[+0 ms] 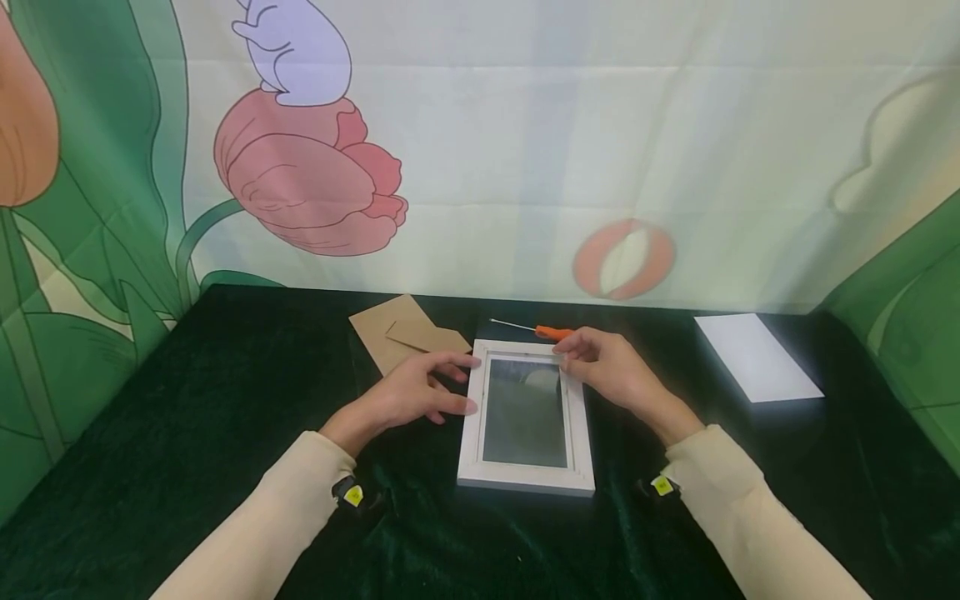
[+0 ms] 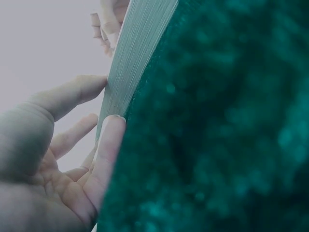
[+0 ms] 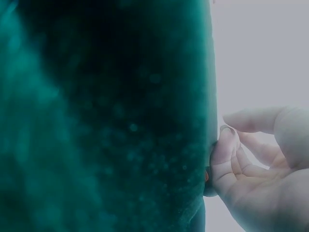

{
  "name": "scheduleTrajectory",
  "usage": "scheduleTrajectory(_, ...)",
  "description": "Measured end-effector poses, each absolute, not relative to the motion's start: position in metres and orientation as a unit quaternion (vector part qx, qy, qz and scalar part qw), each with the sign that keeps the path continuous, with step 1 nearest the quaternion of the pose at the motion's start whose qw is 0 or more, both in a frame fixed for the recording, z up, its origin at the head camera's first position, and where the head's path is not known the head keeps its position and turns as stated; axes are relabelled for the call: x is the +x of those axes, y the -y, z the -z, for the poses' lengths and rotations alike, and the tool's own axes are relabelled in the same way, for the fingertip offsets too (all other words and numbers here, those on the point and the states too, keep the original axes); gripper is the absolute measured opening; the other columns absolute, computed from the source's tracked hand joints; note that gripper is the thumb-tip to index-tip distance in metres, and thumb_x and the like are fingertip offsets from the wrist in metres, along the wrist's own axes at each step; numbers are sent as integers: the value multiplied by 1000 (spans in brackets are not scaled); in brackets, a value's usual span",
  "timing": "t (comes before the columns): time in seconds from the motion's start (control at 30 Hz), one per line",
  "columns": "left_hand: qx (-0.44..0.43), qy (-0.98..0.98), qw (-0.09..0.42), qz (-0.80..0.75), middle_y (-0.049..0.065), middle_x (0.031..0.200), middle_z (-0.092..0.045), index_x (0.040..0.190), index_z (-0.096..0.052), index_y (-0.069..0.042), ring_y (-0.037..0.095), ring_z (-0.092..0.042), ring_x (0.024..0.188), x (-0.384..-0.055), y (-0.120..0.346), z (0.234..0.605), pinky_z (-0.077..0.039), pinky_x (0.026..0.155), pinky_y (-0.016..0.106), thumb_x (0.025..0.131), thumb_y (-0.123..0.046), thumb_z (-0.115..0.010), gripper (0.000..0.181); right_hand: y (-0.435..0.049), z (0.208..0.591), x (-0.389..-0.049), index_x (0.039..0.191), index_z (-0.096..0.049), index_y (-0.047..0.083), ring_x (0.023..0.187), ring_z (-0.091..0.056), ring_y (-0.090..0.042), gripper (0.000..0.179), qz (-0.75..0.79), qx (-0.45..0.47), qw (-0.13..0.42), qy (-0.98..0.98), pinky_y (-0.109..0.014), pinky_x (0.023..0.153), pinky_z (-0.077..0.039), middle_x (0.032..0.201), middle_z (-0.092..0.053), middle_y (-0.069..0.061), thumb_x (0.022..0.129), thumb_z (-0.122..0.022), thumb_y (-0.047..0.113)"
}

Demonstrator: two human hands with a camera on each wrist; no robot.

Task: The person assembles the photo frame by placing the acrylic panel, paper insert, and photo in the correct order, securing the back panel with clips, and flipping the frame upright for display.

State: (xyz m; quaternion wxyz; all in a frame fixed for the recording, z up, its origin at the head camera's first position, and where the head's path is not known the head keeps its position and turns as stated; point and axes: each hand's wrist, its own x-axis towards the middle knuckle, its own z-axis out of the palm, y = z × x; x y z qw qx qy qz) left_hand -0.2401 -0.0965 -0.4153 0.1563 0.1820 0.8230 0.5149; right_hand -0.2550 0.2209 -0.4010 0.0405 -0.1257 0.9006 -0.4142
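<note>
The white, rectangular picture frame (image 1: 527,477) lies flat on the table (image 1: 225,417), which is covered in dark green velvet, at the middle and between my hands, long sides running near to far. My left hand (image 1: 416,387) has its fingers spread and relaxed, fingertips and thumb against the left outer edge; I judge this contact steadies the frame. My right hand (image 1: 611,371) is bent over the far right corner, thumb and forefinger close together at the rim; whether they pinch it or merely rest there, I cannot tell. The hands are apart, one to each side, which I take to keep the frame square to me.

The orange-handled screwdriver (image 1: 551,332) lies just beyond the far edge, near my right fingers, presumably for easy reach. Two flat brown cardboard pieces (image 1: 375,325) overlap at the far left, and a white rectangular sheet (image 1: 757,358) lies well apart at the right; both appear set aside to leave working room.

Condition of frame: rails whole where visible, inner ledge stepped, fine lines on the left outer side. The dark-looking pane (image 1: 525,429) within shows a pale reflection at its far end; its material is undetermined.
</note>
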Motion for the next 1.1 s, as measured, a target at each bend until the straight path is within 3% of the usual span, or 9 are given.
scheduleTrajectory(0.47,176,-827,155,-510,16,135,-62,149,-61,-14,28,-71,94,-240,95,415,-65,77,40,90,-22,-86,64,-220,404,-257,123,-72,6,96,-66,-30,29,430,-120,25,-894,-39,88,-62,113,-72,-12,99,-78,22)
scheduleTrajectory(1.1,180,-829,150,-507,16,134,-62,149,-61,-15,28,-71,94,-237,95,418,-65,77,40,90,-22,-86,64,-219,409,-255,120,-72,6,96,-66,-30,25,430,-122,22,-894,-39,87,-62,114,-72,-12,99,-78,19)
